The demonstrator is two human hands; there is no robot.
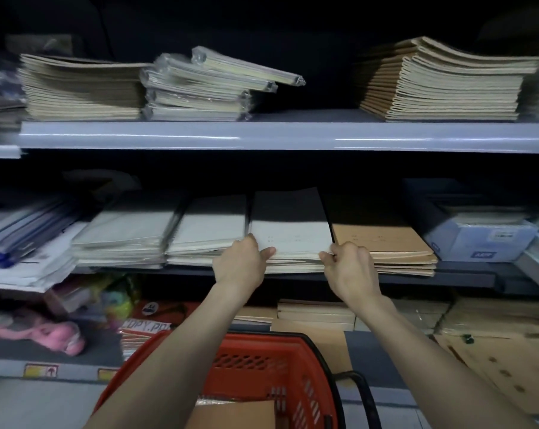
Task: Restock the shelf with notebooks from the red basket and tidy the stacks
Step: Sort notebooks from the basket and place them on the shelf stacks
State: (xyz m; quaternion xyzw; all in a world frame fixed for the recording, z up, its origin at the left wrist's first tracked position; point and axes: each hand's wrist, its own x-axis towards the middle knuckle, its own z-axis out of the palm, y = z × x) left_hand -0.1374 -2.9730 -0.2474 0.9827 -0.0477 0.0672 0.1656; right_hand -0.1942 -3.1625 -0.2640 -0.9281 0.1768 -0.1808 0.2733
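Observation:
A stack of white notebooks (289,233) lies on the middle shelf (466,278), between another white stack (212,233) and a brown stack (382,239). My left hand (240,264) grips the stack's front left corner, thumb on top. My right hand (350,267) pinches its front right corner. Below my forearms stands the red basket (262,363), with a brown notebook (234,413) lying in it.
The upper shelf (262,134) carries a beige stack (82,88), wrapped packs (200,88) and a tall brown-spined stack (441,85). A blue-white box (478,239) sits right on the middle shelf. Wrapped white notebooks (125,236) lie left. Low shelves hold more paper goods and a pink toy (45,332).

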